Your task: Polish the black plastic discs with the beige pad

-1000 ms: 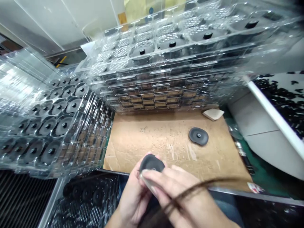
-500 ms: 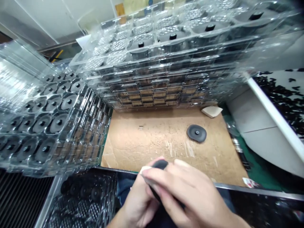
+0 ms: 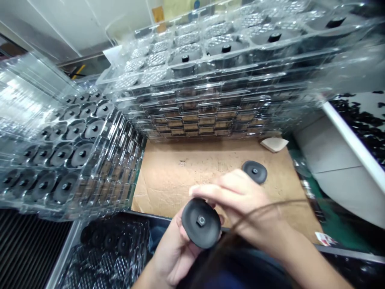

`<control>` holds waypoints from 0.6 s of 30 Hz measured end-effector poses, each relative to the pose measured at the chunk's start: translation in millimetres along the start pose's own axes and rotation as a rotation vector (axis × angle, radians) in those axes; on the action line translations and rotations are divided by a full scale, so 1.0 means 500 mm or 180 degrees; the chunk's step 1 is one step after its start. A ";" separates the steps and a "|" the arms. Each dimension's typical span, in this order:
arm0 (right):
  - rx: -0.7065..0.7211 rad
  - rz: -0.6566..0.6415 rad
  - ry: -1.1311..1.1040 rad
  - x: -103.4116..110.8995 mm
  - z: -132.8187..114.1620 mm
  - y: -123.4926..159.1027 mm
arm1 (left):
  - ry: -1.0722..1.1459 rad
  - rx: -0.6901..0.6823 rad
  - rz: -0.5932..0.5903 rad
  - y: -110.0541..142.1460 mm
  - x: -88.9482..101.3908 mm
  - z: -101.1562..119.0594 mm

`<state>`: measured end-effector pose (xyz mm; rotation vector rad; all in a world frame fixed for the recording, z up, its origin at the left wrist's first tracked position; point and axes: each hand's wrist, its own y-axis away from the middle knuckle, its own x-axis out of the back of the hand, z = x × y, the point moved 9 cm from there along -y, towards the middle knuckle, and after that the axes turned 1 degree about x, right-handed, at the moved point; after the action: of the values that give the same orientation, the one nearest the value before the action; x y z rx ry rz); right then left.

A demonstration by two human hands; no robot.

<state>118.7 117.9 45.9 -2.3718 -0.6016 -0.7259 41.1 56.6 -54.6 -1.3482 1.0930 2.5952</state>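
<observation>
Left hand [image 3: 173, 255]: closed around the lower edge of a black rubber disc [image 3: 192, 226], the palm beneath it taking its weight.

Right hand [image 3: 240, 204]: curled above, fingers [image 3: 210, 192] reaching over the disc's top edge; whether it grips cannot be told.

Held disc: lower middle of the frame, tilted up, metal nut [image 3: 201, 220] facing the person, apparently turned for a look.

Cardboard sheet [image 3: 180, 184]: beyond the hands, a second disc [image 3: 255, 171] lying flat at its right.

Clear plastic trays [image 3: 210, 116]: stacked high, upper middle, and at left, each disc kept apart in its own pocket.
</observation>
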 end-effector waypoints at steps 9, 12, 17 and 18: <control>-0.1476 -0.0099 -0.0282 -0.104 0.165 0.176 | 0.0504 -0.0036 -0.0459 0.010 0.011 0.005; -0.1504 -0.0113 -0.0222 -0.091 0.165 0.177 | 0.0386 -0.0025 -0.0475 0.007 0.004 0.003; -0.0511 0.0285 -0.0042 0.012 0.011 0.070 | 0.0048 0.0139 -0.0101 0.003 -0.005 -0.014; -0.0281 0.0183 -0.0071 0.014 -0.023 0.048 | 0.0014 0.0194 0.0062 0.002 -0.003 -0.020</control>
<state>133.4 94.8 48.8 -2.4708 -0.5182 -0.7152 48.9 50.2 -56.7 -1.3380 1.1814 2.5511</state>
